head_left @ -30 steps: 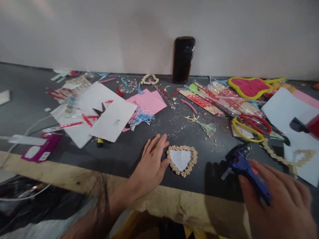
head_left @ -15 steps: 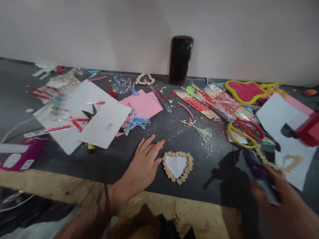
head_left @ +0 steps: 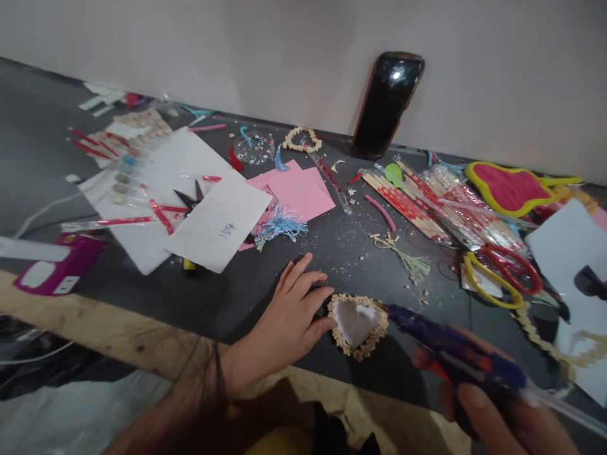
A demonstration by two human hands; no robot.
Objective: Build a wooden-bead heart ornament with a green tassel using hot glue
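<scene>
A heart-shaped frame made of small pale wooden pieces lies on the dark table, with white paper inside it. My left hand rests flat beside it, fingers spread, the fingertips and thumb at the frame's left edge. In my right hand is a dark blue hot glue gun with an orange trigger. Its nozzle reaches the upper right rim of the heart; whether it touches the rim I cannot tell. A clear glue stick sticks out of the gun's back end.
Behind the heart lie a pale green tassel, a blue tassel and pink paper. Scissors and packed chopsticks lie to the right. A phone leans on the wall. White cards partly cover pliers at left.
My right hand has brought the glue gun left, from the right side to the heart's upper right rim. My left hand stays beside the heart. The camera view has tilted and shifted.
</scene>
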